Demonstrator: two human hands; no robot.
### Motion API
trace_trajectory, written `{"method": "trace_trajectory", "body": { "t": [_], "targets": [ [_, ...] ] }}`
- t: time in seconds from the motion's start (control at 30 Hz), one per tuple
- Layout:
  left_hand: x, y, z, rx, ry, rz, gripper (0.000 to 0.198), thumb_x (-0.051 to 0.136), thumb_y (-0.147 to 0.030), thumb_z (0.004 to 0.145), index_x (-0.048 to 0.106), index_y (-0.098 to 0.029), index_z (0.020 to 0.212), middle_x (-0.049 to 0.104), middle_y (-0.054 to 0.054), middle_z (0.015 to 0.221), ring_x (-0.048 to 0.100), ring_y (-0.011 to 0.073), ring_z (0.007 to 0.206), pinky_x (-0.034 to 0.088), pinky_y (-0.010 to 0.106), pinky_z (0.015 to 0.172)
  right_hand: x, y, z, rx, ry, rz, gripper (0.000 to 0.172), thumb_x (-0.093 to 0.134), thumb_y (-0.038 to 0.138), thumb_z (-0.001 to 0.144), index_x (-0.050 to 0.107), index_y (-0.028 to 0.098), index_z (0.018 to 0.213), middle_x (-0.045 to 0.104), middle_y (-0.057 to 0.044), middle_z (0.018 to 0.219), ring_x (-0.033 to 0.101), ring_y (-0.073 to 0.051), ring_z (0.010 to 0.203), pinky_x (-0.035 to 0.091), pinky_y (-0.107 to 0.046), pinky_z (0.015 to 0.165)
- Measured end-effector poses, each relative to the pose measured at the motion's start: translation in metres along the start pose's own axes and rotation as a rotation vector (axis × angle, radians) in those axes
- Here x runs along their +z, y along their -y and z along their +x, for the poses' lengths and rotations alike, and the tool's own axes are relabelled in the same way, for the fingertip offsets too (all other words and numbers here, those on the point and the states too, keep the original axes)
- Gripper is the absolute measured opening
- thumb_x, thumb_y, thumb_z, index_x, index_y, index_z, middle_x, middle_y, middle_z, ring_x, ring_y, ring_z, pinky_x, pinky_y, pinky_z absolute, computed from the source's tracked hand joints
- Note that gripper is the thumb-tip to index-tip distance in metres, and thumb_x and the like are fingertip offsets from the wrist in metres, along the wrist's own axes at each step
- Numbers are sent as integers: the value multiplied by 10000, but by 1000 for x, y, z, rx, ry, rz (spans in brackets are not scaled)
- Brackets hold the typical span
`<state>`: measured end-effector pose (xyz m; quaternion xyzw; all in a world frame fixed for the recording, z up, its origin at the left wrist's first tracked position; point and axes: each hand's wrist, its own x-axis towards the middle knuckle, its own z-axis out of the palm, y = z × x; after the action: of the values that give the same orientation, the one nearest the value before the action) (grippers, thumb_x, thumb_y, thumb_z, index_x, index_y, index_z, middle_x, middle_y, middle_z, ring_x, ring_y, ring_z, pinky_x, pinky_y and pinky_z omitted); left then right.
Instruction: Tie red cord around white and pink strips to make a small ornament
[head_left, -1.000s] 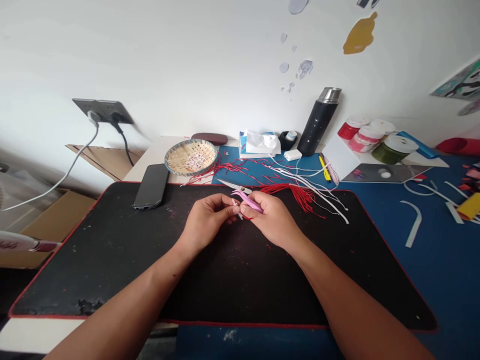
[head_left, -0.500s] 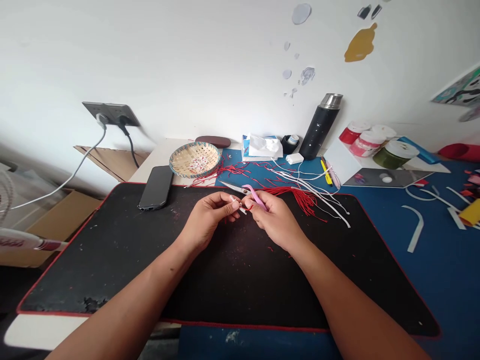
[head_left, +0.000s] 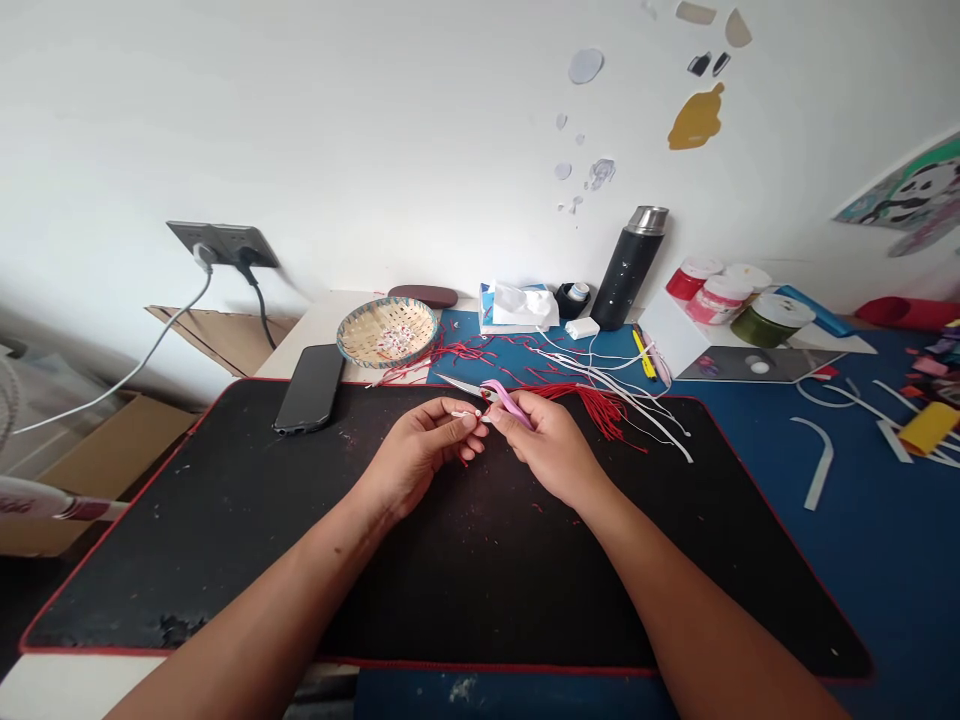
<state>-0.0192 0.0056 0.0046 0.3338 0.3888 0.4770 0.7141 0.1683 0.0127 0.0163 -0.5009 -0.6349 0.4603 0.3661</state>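
Over the middle of the black desk mat, my left hand pinches a small piece of white and red cord between thumb and fingertips. My right hand meets it from the right, its thumb and forefinger closed at the cord's end. Scissors with pink-purple handles are tucked in the right hand, their blades pointing left and away. A bundle of red cords lies just beyond the right hand, with white cords across it. The exact knot or shape between the fingertips is too small to tell.
A woven basket holds small white and red bits, and a phone lies left of it. Behind stand a tissue pack, a black thermos and lidded jars. A yellow cutter lies near the white cords.
The view has tilted slightly upward. The white piece has turned flatter between my fingertips, and my right fingers have shifted on its end. The scissors stay in my right hand.
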Motion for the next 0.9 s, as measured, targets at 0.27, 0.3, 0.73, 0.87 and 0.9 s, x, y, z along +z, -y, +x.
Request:
{"method": "trace_trajectory", "body": {
  "t": [0.27, 0.3, 0.73, 0.87, 0.9],
  "targets": [
    [-4, -8, -1, 46, 37, 238, 357, 850, -486, 828, 765, -159, 945, 768, 82, 920, 670, 163, 737, 514, 268, 663, -2, 0, 0, -38, -3, -148, 256, 605, 409, 979, 711, 180, 932, 698, -19, 848, 566, -167, 741, 398, -275, 669],
    [-4, -9, -1, 64, 36, 289, 363, 839, -502, 836, 765, -159, 930, 763, 78, 902, 659, 160, 730, 506, 267, 663, -2, 0, 0, -40, 1, -155, 252, 606, 405, 978, 710, 179, 938, 703, -20, 855, 569, -169, 744, 398, -276, 670],
    [-7, -11, 0, 18, 130, 494, 387, 820, -524, 829, 735, -166, 951, 737, 50, 800, 622, 156, 667, 493, 271, 648, 0, 1, -2, -85, 9, -225, 248, 608, 374, 971, 606, 200, 794, 643, 10, 745, 521, -155, 670, 335, -274, 598],
    [-7, -13, -1, 27, 144, 547, 385, 797, -542, 844, 749, -168, 919, 750, 64, 801, 635, 169, 673, 508, 282, 655, -1, 2, -1, -82, 4, -227, 255, 606, 384, 968, 608, 199, 793, 637, 10, 741, 517, -155, 669, 340, -275, 600],
    [-7, -14, -1, 35, 149, 574, 388, 784, -555, 852, 752, -169, 881, 749, 67, 792, 632, 172, 669, 510, 285, 653, -1, 2, -1, -83, 1, -229, 252, 603, 385, 969, 617, 198, 800, 635, 9, 738, 515, -155, 669, 344, -274, 602]
  ]
}}
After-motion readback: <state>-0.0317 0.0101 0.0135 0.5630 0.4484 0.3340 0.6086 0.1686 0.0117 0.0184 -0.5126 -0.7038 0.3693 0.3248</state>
